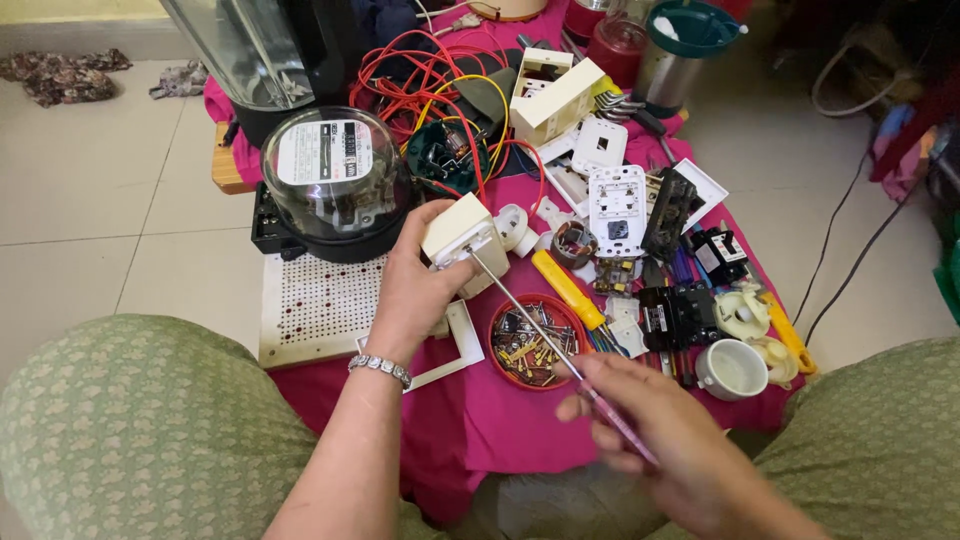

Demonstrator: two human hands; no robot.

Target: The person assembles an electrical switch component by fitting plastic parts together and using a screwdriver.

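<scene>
One switch box (462,232) in left hand (415,290)

Floor: large pale cream glossy tiles (120,170), thin grout lines, even daylight-like light. Low work surface under a magenta cloth (480,420) is the landmark. Left of it and further back, crumpled dark patterned rags (60,75) on the tiles. To its right, thin black cables (850,250) trail across the floor. Beyond those, possibly bags, too cropped to tell.

screw bowl (536,346) sits right of perforated board (318,306), meter (335,180) behind the board.
</scene>
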